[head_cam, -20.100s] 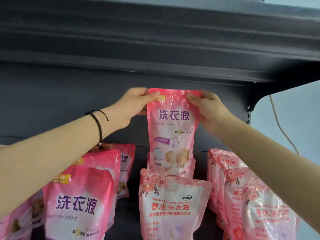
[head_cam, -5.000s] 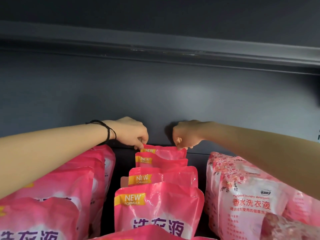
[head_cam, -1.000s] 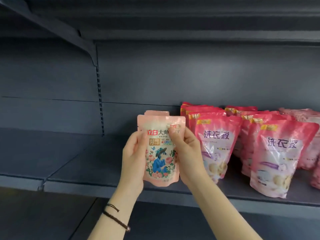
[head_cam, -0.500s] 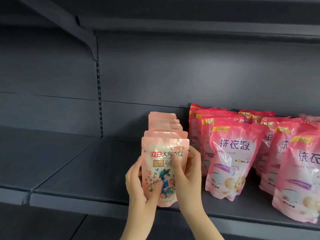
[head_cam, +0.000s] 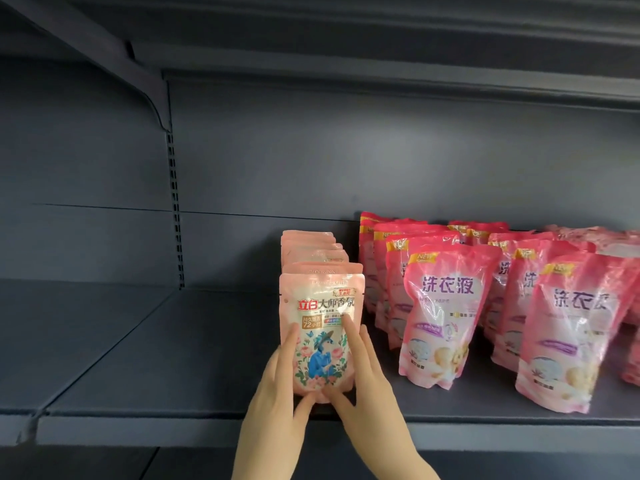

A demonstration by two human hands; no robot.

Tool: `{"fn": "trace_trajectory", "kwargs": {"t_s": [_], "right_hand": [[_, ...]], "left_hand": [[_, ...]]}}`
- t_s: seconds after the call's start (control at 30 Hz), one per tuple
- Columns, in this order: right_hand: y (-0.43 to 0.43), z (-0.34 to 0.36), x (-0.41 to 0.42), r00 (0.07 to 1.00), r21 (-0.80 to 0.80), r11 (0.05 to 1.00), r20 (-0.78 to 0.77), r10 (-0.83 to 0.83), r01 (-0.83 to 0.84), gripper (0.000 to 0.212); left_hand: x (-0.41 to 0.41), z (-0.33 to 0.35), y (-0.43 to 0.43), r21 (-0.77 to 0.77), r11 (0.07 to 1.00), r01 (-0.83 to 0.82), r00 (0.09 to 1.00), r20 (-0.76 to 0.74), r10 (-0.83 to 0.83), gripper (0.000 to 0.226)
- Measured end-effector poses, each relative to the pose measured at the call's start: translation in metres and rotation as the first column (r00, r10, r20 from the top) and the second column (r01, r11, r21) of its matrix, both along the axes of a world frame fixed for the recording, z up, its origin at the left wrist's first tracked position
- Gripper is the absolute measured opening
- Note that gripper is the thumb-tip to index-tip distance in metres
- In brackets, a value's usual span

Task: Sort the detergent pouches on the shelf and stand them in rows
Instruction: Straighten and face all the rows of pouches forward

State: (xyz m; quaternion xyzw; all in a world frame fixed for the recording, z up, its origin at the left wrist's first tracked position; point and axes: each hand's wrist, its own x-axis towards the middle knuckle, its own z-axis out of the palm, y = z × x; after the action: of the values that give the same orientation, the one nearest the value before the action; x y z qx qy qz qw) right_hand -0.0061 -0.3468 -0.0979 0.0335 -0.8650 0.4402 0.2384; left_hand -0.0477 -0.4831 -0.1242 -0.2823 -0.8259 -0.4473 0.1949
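Note:
A pale pink pouch (head_cam: pixel 320 327) with a flower-and-figure print stands at the front of a short row of like pouches (head_cam: pixel 311 247) on the dark shelf (head_cam: pixel 173 358). My left hand (head_cam: pixel 278 386) holds its lower left side, one finger up its front and the thumb at its bottom edge. My right hand (head_cam: pixel 362 375) holds its lower right side the same way. To the right stand rows of brighter pink pouches (head_cam: pixel 446 317) with purple lettering, a second front one (head_cam: pixel 571 334) beside them.
The shelf's front lip (head_cam: pixel 485 434) runs below the pouches. A slotted upright (head_cam: pixel 175 209) and a bracket (head_cam: pixel 152 98) mark the bay's left side, with bare shelf left of my hands. The upper shelf (head_cam: pixel 381 46) hangs overhead. Paler floral pouches (head_cam: pixel 616 237) show at far right.
Both hands have brought the pale pink pouch down and forward onto the shelf at the front of its row. Their grip has slid down from its middle to its bottom.

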Motion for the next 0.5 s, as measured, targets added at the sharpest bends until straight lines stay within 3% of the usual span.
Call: {"fn": "trace_trajectory", "kwargs": {"t_s": [0.23,0.5], "right_hand": [[-0.001,0.002,-0.013,0.998,-0.048,0.997,-0.021,0.051,-0.052,0.110],[0.018,0.003,-0.018,0.991,-0.172,0.978,0.035,0.126,-0.118,0.118]], "left_hand": [[-0.014,0.005,0.002,0.055,0.998,-0.003,1.000,0.031,0.002,0.103],[-0.020,0.016,0.000,0.288,0.954,0.078,0.985,0.124,-0.118,0.103]]}}
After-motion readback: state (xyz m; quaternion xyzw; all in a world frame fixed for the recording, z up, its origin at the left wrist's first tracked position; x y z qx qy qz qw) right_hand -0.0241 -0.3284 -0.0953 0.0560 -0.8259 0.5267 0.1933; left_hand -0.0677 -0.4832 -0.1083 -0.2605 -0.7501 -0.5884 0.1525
